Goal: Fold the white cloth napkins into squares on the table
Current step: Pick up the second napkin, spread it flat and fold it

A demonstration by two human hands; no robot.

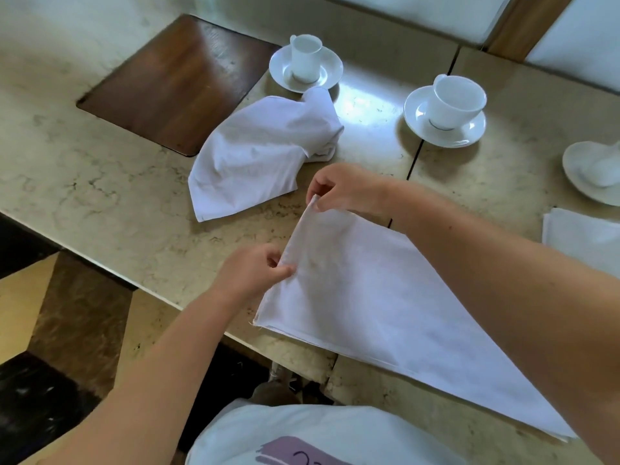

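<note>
A white napkin (369, 297) lies flat on the beige marble table (117, 196), doubled over, reaching from the table's near edge toward the lower right. My right hand (342, 187) pinches its far left corner, lifted slightly. My left hand (258, 268) pinches the same left edge lower down. A second white napkin (261, 149) lies crumpled beyond them. A folded white napkin (580, 238) shows at the right edge, partly cut off.
Two white cups on saucers (306, 63) (446, 112) stand at the back, and a third saucer (593, 172) sits at the right edge. A dark wooden inset panel (174, 82) lies at the back left. A seam (416, 152) splits the tabletop. Floor shows at lower left.
</note>
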